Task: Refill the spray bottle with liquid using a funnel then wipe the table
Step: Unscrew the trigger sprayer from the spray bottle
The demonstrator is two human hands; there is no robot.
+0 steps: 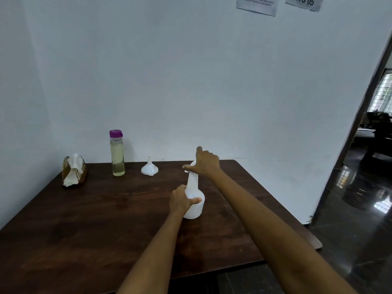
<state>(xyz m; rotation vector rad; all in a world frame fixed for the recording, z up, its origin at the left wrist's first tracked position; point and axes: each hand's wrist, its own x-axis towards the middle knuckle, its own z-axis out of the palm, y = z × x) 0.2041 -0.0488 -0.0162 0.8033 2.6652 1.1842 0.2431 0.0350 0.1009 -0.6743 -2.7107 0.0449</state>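
White spray bottle (194, 200) between both hands

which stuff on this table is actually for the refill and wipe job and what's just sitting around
For the job: spray bottle, held by left hand and right hand; funnel; purple-capped bottle of liquid; tissues in holder, likely for wiping.

Not part of it: papers on wall.

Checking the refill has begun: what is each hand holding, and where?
Both hold the spray bottle: the left hand grips its round body, the right hand grips the spray head on top.
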